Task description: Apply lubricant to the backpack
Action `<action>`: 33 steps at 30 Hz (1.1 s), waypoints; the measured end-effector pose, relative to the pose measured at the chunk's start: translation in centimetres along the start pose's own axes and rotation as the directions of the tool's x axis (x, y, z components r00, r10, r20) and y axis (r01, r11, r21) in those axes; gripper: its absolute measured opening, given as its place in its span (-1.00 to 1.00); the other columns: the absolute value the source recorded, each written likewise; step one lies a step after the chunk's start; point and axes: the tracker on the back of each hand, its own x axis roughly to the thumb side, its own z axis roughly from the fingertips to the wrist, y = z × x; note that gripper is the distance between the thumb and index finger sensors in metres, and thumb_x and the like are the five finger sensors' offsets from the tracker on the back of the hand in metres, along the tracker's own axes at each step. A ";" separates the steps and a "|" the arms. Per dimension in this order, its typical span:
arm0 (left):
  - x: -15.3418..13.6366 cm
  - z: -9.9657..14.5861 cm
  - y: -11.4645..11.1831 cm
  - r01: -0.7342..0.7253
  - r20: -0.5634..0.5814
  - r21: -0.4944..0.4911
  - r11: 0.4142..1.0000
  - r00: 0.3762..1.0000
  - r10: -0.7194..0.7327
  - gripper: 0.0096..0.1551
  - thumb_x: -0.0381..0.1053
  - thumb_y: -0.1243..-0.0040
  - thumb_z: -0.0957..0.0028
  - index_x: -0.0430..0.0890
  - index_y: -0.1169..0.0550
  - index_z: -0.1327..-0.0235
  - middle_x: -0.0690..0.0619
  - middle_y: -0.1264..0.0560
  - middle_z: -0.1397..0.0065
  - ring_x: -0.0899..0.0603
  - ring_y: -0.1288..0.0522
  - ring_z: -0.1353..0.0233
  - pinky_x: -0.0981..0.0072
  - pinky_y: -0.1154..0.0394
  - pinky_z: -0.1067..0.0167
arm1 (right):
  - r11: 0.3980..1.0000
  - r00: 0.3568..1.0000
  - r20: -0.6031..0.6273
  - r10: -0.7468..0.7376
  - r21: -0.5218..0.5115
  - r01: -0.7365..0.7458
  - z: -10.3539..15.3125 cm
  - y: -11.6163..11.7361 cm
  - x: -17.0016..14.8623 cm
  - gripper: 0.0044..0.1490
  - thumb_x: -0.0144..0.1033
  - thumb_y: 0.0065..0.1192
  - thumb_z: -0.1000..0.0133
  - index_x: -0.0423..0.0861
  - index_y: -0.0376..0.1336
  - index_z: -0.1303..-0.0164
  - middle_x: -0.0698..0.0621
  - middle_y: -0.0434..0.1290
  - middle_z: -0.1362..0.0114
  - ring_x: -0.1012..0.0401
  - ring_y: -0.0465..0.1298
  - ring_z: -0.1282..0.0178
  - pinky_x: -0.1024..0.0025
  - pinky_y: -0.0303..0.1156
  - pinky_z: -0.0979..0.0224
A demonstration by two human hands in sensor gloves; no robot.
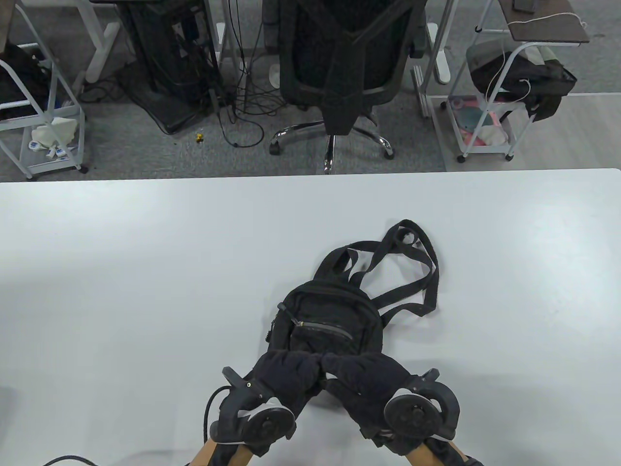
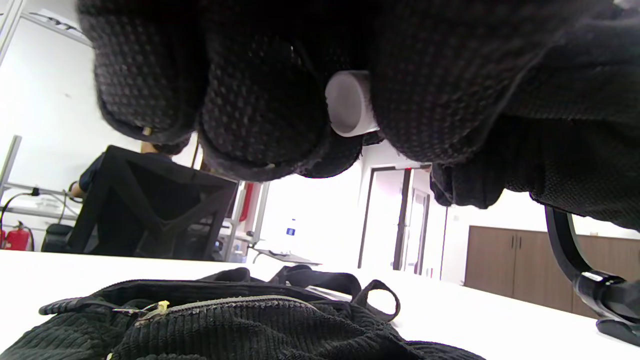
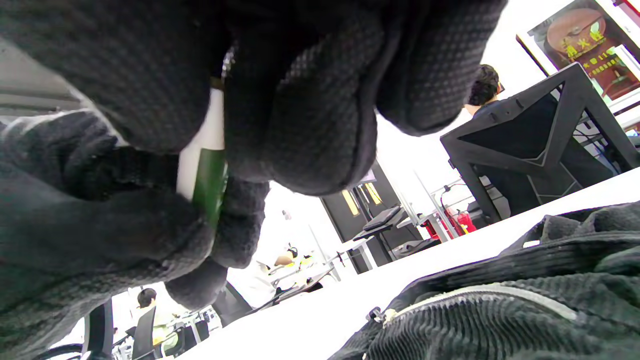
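A small black corduroy backpack (image 1: pixel 332 318) is laid flat on the white surface (image 1: pixel 145 272), its straps (image 1: pixel 407 264) trailing toward the far edge and its front zipper (image 2: pixel 220 303) seen closed. Just above its near end, the left hand (image 1: pixel 286 376) and right hand (image 1: pixel 368 381) are brought together, fingertips touching. A white cap (image 2: pixel 349 102) is pinched by the left fingers (image 2: pixel 260 110), while a green-and-white lubricant tube (image 3: pixel 205 165) is gripped by the right hand (its nozzle is hidden). Beyond the surface, a black mesh office chair (image 1: pixel 344 73) and white wire carts (image 1: pixel 490 97) are seen.
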 end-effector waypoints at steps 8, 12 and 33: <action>-1.1 -0.1 0.5 -0.090 -0.024 -0.024 0.996 0.996 0.089 -0.41 0.10 -0.53 0.18 -0.18 -0.73 -0.04 -0.14 -0.72 -0.04 -0.15 -0.79 0.17 -0.18 -0.76 -0.05 | 0.998 0.998 0.042 -0.055 0.017 0.054 -0.7 0.2 0.3 -0.41 0.01 0.53 0.05 0.09 0.43 -0.18 0.09 0.66 -0.11 0.26 0.78 0.06 0.13 0.62 -0.40; -1.8 -0.2 0.6 -0.250 -0.047 -0.067 0.966 0.968 0.247 -0.42 0.09 -0.55 0.18 -0.21 -0.73 -0.03 -0.16 -0.72 -0.02 -0.16 -0.79 0.17 -0.18 -0.76 -0.04 | 0.998 0.994 0.083 -0.066 0.017 0.065 -0.5 -0.2 0.4 -0.42 0.00 0.54 0.04 0.09 0.44 -0.17 0.10 0.66 -0.10 0.25 0.78 0.05 0.13 0.60 -0.43; -6.2 1.6 0.4 -0.282 -0.230 0.053 0.958 0.930 0.286 -0.38 0.18 -0.44 0.06 -0.07 -0.65 -0.22 -0.18 -0.58 -0.36 -0.42 -0.69 -0.24 -0.57 -0.53 -0.17 | 0.985 0.988 -0.037 0.150 -0.077 -0.152 -0.1 -4.5 -3.8 -0.41 0.03 0.51 0.00 0.26 0.40 -0.27 0.16 0.56 -0.30 0.20 0.70 -0.17 -0.04 0.47 -0.45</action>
